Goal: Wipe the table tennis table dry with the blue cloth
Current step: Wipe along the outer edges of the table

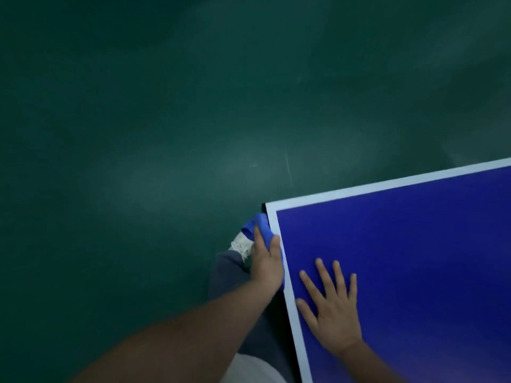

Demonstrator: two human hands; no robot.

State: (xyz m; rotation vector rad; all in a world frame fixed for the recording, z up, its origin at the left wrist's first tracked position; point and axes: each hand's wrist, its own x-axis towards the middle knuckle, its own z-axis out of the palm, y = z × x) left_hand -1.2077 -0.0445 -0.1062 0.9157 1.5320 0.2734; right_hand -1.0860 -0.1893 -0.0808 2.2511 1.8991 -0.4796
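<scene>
One blue cloth (261,225) sits bunched in my left hand (266,261), pressed against the side edge of the table tennis table (414,258), just short of its near corner. My thumb and forefinger close over the cloth, with folds of it poking out past my fingertips and a strip showing under my palm along the edge. How my other fingers lie I cannot tell, since the back of the hand hides them. The white border line (287,286) runs right beside that hand and turns at the corner. My right hand (331,310) lies flat on the blue tabletop close by, fingers straight and spread, holding nothing, its thumb near the border. Below my left hand I can see my grey trouser leg (229,269) and a pale laced shoe (242,246) on the dark green floor (138,134), which fills the rest of the view.
</scene>
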